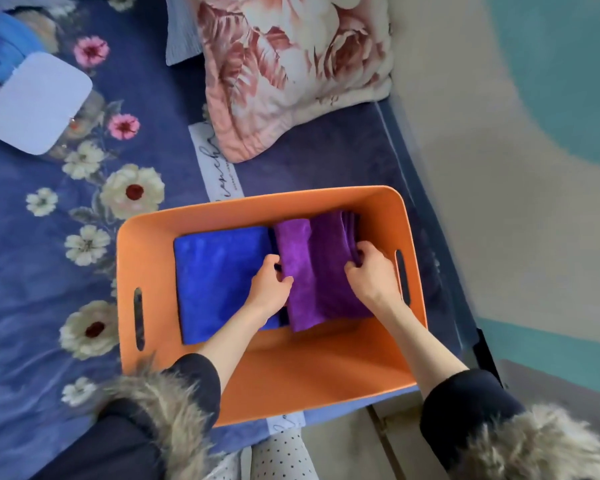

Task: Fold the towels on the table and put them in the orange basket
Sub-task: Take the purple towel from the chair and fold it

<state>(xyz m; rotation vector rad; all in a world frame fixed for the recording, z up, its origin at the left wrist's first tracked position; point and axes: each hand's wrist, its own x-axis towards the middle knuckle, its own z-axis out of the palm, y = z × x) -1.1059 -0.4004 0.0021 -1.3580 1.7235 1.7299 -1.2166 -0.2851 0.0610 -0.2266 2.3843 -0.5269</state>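
Note:
The orange basket (326, 368) stands on a flowered blue cover. Inside it, a folded blue towel (219, 275) lies flat on the left. A folded purple towel (312, 268) sits to its right, on top of further purple folds at the far right. My left hand (269, 289) grips the purple towel's left edge, beside the blue towel. My right hand (369, 271) has its fingers curled around the purple towel's right edge, near the basket's right handle slot.
A pink floral pillow (291, 74) lies behind the basket. A pale square lid (37, 102) and blue fabric (4, 46) sit at the far left. The cover's edge (426, 209) drops to the floor on the right.

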